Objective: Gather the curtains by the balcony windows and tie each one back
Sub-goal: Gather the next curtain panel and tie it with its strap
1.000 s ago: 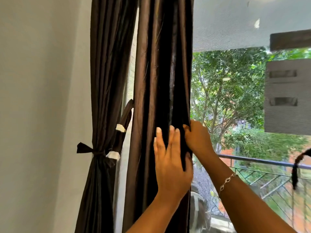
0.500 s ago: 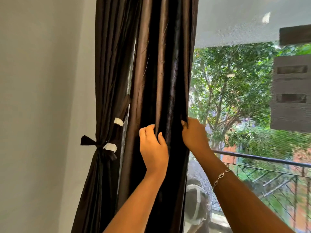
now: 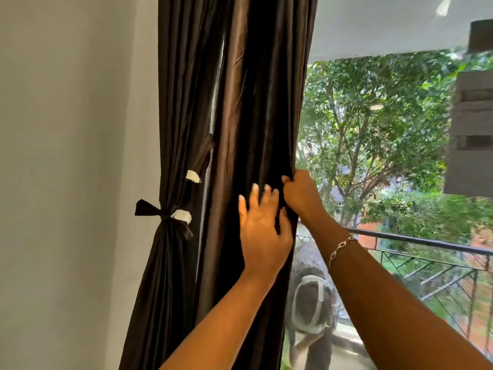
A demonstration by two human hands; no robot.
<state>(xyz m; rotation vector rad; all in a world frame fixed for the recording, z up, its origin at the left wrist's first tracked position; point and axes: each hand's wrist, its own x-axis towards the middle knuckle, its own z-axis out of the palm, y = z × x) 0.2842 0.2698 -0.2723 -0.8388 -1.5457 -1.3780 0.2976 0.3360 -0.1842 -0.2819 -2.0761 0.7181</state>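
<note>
The loose brown curtain [image 3: 256, 116] is hanging at the frame's centre, its right edge meeting the window view, with the balcony railing [image 3: 426, 241] at lower right. The right hand [image 3: 301, 193] is curling round that edge, pinching the folds. The left hand [image 3: 262, 233], just beside it, is pressing spread, nearly straight fingers flat on the fabric. At left, the tied curtain [image 3: 181, 102] is hanging cinched by its tie-back [image 3: 165, 217], beside the wall [image 3: 66, 156].

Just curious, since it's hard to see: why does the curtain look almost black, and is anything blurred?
Head view: daylight through the window backlights the curtain, so its folds go nearly black; the left hand looks slightly motion-blurred, the right hand gripping the edge sharper.
</note>
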